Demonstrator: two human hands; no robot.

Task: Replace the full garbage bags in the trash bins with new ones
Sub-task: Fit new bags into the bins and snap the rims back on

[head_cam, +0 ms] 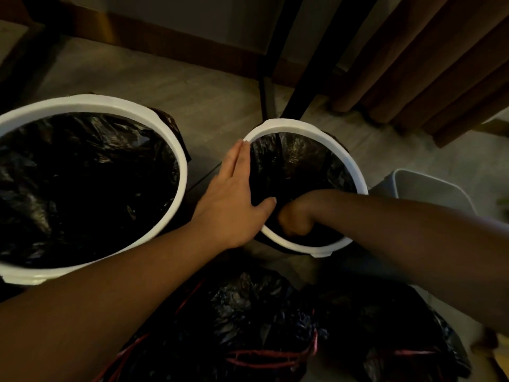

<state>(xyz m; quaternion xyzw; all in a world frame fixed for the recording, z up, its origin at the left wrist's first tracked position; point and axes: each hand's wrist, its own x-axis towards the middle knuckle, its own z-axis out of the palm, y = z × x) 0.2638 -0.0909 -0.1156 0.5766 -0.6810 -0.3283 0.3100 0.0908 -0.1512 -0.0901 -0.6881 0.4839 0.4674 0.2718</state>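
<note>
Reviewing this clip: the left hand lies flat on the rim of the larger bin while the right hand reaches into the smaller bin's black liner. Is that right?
Not quite. The head view shows the left hand flat on the rim of the smaller bin, not the larger bin. The right hand does reach into the smaller bin's black liner.

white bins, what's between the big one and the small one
Head view: the left hand lies across the gap, flat on the rim of the small bin, over a strip of floor beside the big bin.
</note>
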